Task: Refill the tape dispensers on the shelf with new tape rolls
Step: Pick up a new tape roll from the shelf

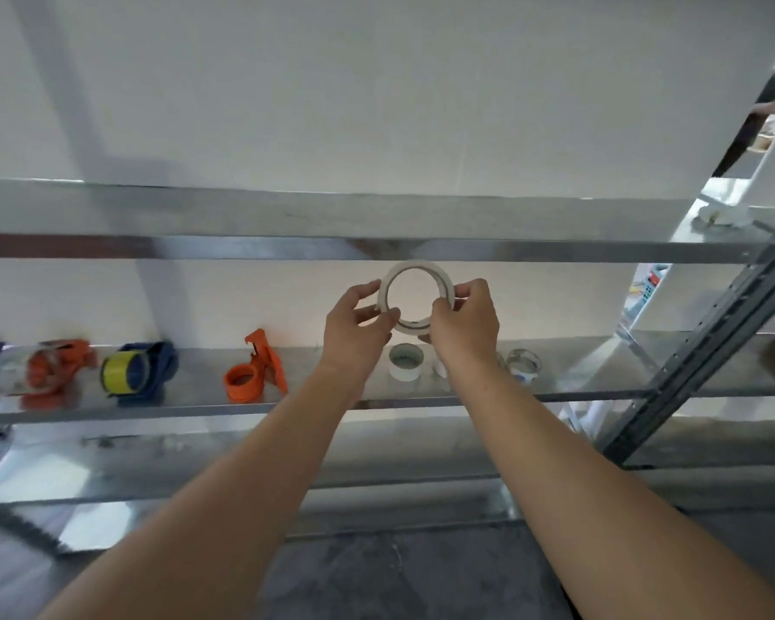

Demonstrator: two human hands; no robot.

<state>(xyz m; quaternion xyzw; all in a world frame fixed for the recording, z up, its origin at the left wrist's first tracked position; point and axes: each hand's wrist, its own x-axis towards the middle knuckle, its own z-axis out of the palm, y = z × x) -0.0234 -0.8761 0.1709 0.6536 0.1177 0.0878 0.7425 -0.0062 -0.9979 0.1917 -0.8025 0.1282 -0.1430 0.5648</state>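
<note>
From the head camera, both bare arms reach forward and hold a white tape roll [415, 265] upright in the air, above the metal shelf [198, 371] and in front of the wall. The left hand [359, 324] pinches the ring's left side with thumb and curled fingers; the right hand [464, 326] grips its right side likewise. On the shelf below stand another white roll [406, 362] and a clear roll [522, 364]. To the left lie an orange dispenser [253, 373] and a blue dispenser [139, 369] carrying yellow tape.
</note>
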